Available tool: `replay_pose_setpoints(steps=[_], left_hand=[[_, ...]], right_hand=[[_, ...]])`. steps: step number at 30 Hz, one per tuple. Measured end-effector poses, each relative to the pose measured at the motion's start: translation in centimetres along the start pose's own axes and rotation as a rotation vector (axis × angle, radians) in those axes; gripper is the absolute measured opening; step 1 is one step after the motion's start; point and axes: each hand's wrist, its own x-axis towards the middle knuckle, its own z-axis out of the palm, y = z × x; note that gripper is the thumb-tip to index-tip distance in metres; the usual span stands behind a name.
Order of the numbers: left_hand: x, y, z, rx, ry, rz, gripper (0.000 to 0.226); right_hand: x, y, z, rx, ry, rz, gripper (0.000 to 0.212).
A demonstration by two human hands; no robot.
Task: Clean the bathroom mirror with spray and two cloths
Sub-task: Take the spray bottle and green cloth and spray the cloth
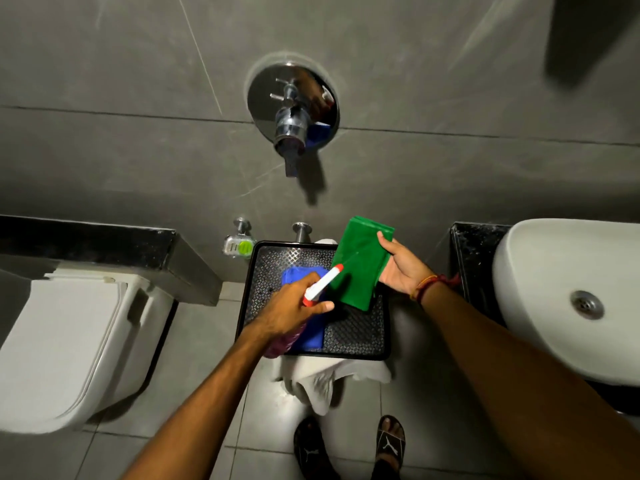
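My left hand [294,304] grips a spray bottle [322,285] with a white and red nozzle and a purple body, held over a black tray [360,337]. A folded blue cloth [311,337] lies in the tray, partly hidden under that hand. My right hand [403,268] holds a folded green cloth [360,261] by its right edge, above the tray's far right corner. The nozzle tip points toward the green cloth and sits just in front of it. No mirror is in view.
The tray rests on a stand draped with a white towel [325,379]. A toilet [69,344] stands at the left, a white washbasin [568,292] at the right. A chrome tap [292,116] juts from the grey wall ahead. My sandalled feet [349,448] are below.
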Motion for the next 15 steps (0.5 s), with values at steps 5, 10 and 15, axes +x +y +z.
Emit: replay_pose_setpoints(steps=[5, 10, 15], left_hand=[[-0.2, -0.6, -0.1, 0.058, -0.008, -0.056, 0.037], [-0.7, -0.9, -0.6, 0.048, 0.001, -0.033, 0.038], [-0.8, -0.4, -0.5, 0.029, 0.024, -0.029, 0.040]], right_hand=[[-0.5, -1.3, -0.3, 0.065, -0.010, -0.032, 0.034], [-0.7, -2.2, -0.7, 0.110, -0.015, -0.079, 0.032], [-0.9, -2.4, -0.8, 0.126, -0.010, -0.102, 0.032]])
